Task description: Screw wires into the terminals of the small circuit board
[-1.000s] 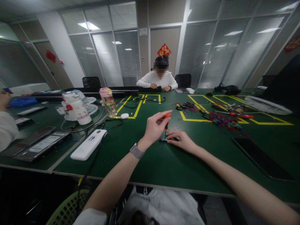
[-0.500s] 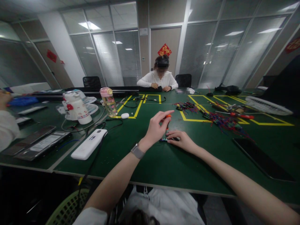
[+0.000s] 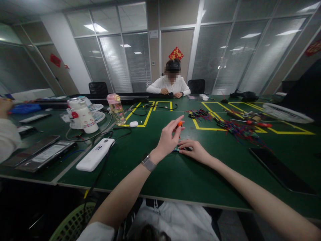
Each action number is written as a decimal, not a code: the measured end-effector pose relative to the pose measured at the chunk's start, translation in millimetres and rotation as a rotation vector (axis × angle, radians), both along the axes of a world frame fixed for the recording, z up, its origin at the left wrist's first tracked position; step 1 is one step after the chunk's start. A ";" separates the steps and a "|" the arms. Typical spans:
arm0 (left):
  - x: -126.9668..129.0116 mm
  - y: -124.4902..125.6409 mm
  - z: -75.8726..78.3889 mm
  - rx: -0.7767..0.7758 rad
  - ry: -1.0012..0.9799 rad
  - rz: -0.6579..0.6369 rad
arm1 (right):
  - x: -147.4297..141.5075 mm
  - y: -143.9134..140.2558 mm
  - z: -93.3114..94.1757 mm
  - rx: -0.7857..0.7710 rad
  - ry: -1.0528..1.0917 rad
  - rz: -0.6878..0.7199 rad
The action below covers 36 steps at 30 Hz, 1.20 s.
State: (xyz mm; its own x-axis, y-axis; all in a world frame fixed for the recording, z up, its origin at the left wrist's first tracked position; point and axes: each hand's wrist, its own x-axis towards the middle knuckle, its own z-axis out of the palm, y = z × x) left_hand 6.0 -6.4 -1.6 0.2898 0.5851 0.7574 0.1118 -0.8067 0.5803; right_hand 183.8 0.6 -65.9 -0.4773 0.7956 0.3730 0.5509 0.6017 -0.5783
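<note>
My left hand [image 3: 167, 137] is closed around a small screwdriver [image 3: 180, 124], whose orange cap shows between thumb and fingers. The tool stands upright over a small circuit board [image 3: 176, 149] on the green table; the hand largely hides its shaft and tip. From the right, the fingers of my right hand [image 3: 195, 150] press on the board's edge and hold it against the tabletop. What part of the board the tip meets is too small to make out.
Right of my hands lie tangled red and blue wires with small boards [image 3: 235, 129], a red-handled screwdriver [image 3: 259, 124] and a black phone [image 3: 281, 170]. On the left are a white power bank [image 3: 95, 154], a pink-lidded bottle [image 3: 116, 108] and a white bottle [image 3: 82, 115]. A person [image 3: 168, 83] sits opposite.
My left hand has turned a little around the screwdriver, its fingers now pointing more upward and the orange cap showing more. My right hand stays on the circuit board.
</note>
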 end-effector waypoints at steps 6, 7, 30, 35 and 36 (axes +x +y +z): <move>1.7 -2.6 3.1 0.105 0.007 0.177 | 1.3 2.2 -3.0 0.007 0.008 0.012; 1.3 -3.0 3.7 0.124 0.008 0.190 | 1.3 2.4 -3.2 0.006 0.008 0.011; -2.8 -2.4 5.5 0.201 -0.090 0.349 | 1.1 1.6 -3.2 0.002 0.004 -0.001; -2.7 -2.5 4.4 0.149 -0.047 0.202 | 1.0 1.9 -2.4 0.004 -0.003 0.006; -2.3 -2.1 4.2 0.130 -0.047 0.171 | 1.1 2.0 -2.4 0.004 -0.005 0.004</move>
